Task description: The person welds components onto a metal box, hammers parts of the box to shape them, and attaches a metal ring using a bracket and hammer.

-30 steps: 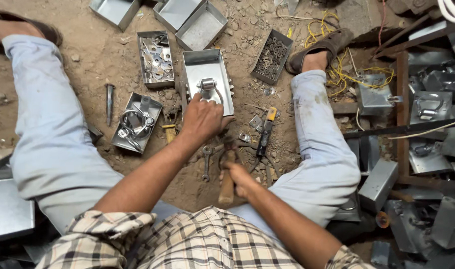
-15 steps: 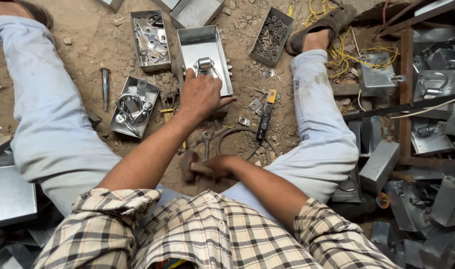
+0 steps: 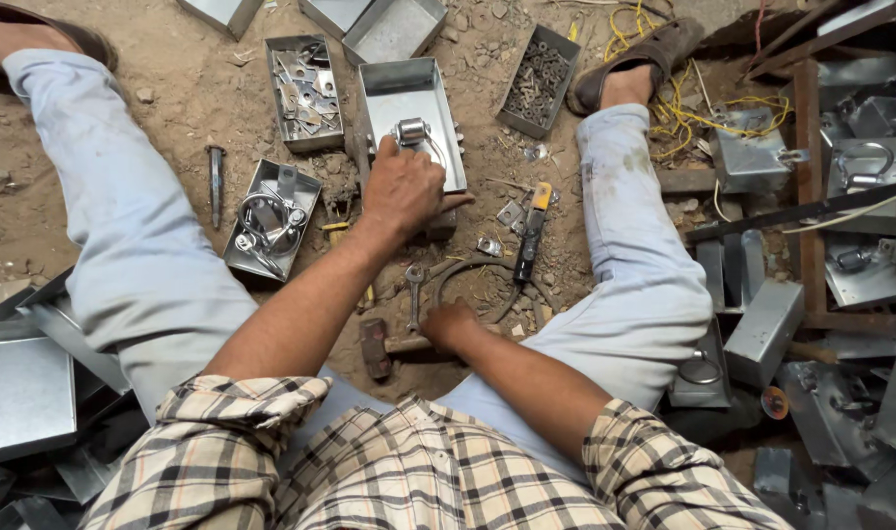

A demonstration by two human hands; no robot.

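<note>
hammer (image 3: 389, 345) in right grip (image 3: 450, 324); left grip (image 3: 401, 186) on metal box (image 3: 412, 113).

Looks like a small sheet-metal workshop, the sit-on-the-ground kind. The floor (image 3: 173, 88) is bare packed dirt with grit and scraps everywhere. Open galvanized metal boxes (image 3: 413, 98) lie around, one tray full of screws (image 3: 538, 79), another full of small brackets (image 3: 303, 93). A hammer (image 3: 389, 345), a wrench (image 3: 414, 294) and a chisel (image 3: 215, 182) lie in the dirt, with stacked metal boxes (image 3: 841, 196) at the side.
</note>
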